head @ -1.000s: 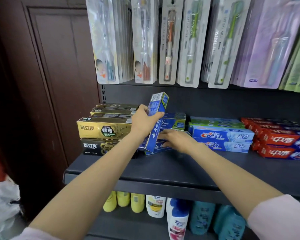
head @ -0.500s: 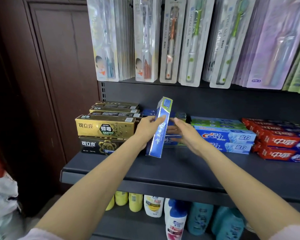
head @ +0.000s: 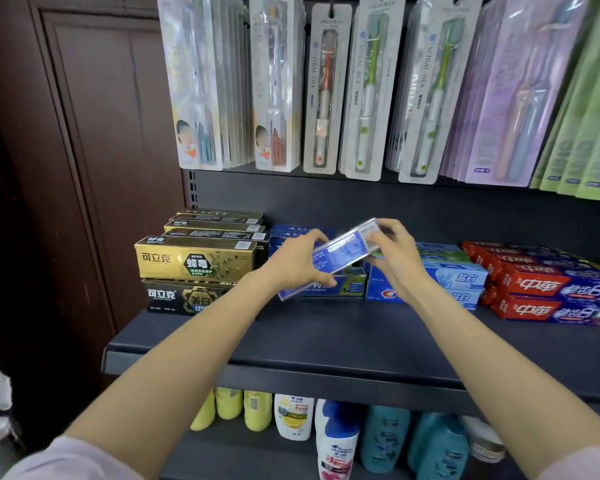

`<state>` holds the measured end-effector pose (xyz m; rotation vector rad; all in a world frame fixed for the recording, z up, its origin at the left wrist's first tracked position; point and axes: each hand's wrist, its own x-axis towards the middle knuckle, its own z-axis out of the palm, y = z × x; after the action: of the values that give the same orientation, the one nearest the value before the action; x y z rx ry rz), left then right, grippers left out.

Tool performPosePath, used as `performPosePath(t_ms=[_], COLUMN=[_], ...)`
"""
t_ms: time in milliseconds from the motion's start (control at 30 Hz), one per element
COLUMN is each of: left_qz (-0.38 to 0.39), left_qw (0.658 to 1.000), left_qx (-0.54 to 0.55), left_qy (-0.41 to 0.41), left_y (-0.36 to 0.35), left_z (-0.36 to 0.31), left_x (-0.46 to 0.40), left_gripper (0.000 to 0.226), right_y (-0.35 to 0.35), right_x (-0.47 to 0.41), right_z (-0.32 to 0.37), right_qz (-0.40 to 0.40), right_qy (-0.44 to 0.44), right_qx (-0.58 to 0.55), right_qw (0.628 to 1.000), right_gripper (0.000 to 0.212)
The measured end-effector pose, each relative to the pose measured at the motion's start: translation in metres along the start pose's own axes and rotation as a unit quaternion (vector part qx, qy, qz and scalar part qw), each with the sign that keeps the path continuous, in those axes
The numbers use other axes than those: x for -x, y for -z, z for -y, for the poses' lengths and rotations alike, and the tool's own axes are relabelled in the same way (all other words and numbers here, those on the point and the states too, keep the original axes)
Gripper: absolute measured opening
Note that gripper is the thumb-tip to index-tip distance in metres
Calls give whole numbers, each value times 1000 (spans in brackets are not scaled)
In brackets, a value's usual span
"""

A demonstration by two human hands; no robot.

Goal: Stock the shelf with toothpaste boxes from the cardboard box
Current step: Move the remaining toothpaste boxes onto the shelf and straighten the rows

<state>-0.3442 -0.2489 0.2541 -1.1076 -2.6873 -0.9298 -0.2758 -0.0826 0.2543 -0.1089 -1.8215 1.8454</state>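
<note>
A blue toothpaste box (head: 343, 252) hangs tilted above the dark shelf (head: 326, 344), its right end higher. My left hand (head: 297, 263) grips its lower left end and my right hand (head: 395, 258) holds its upper right end. Under and behind it lie more blue boxes (head: 340, 285) of the same kind, in a stack. The cardboard box is not in view.
Gold and black toothpaste boxes (head: 194, 261) are stacked at the left, Crest boxes (head: 461, 278) and red boxes (head: 541, 289) at the right. Toothbrush packs (head: 323, 88) hang above. Shampoo bottles (head: 333, 441) stand on the lower shelf. A brown wooden panel (head: 94, 133) is at the left.
The blue box has turned from nearly upright to almost flat. My right hand left the stack and took hold of the box's upper end. Both hands moved back toward the stack.
</note>
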Motion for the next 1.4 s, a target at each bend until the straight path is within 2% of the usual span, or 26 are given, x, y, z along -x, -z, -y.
performPosePath(t_ms=[33,100,167,233,267,333,400,467,500,533,567,633,700,733,767,833,867,967,1033,1167,1267,1400], left_qz=[-19,-58,-53,-3,25,72,103,132,144,147,142,100,41,22,9,2,-1,-29,-57,-75,-41,8], left_qw=[1000,998,985,942,925,900,860,817,814,840,884,951,979,989,996,1000,1000,985,971,959,965,964], left_qx=[-14,21,163,330,373,422,487,543,541,499,424,272,185,138,84,8,-27,-171,-232,-268,-247,-255], left_qy=[-10,-19,7,57,69,84,109,144,154,151,137,108,77,55,36,10,4,4,19,61,80,80], left_y=[1,1,-1,-4,-5,-4,-3,1,4,6,8,10,11,13,15,18,17,11,1,-12,-11,-22], left_z=[-1,-4,-10,-16,-18,-17,-13,-7,-5,-4,-3,-4,-3,-2,0,1,1,-4,-4,3,7,14], left_x=[0,-1,0,1,0,1,4,8,10,10,10,10,6,2,-2,-11,-15,-26,-32,-36,-39,-40], left_gripper=[70,61,39,26,24,24,27,32,35,39,44,50,52,54,56,60,61,57,53,52,56,60], right_y=[3,6,5,-1,-5,-12,-14,-13,-14,-15,-17,-19,-19,-16,-12,-3,-1,-3,-9,-17,-18,-17], right_x=[-2,-2,0,2,2,2,0,-1,0,0,1,0,-2,-4,-7,-12,-16,-27,-32,-40,-43,-35], right_z=[0,0,1,-3,-6,-10,-11,-9,-8,-8,-8,-8,-6,-4,-3,0,-1,-7,-13,-18,-22,-36], right_qz=[4,34,90,139,144,117,77,58,51,41,34,16,0,-7,-11,3,30,108,112,121,136,97], right_qy=[10,-14,-58,-83,-90,-98,-93,-94,-94,-90,-82,-70,-21,25,76,163,184,179,178,183,172,152], right_qx=[10,-70,-135,-66,-38,-36,-86,-130,-127,-114,-98,-75,11,105,221,413,472,572,596,607,623,653], right_qw=[1000,997,985,985,985,988,989,985,986,989,991,995,1000,994,972,896,862,793,775,764,751,736], right_gripper=[21,31,30,33,35,39,38,21,18,24,37,64,80,85,88,84,77,53,49,48,45,51])
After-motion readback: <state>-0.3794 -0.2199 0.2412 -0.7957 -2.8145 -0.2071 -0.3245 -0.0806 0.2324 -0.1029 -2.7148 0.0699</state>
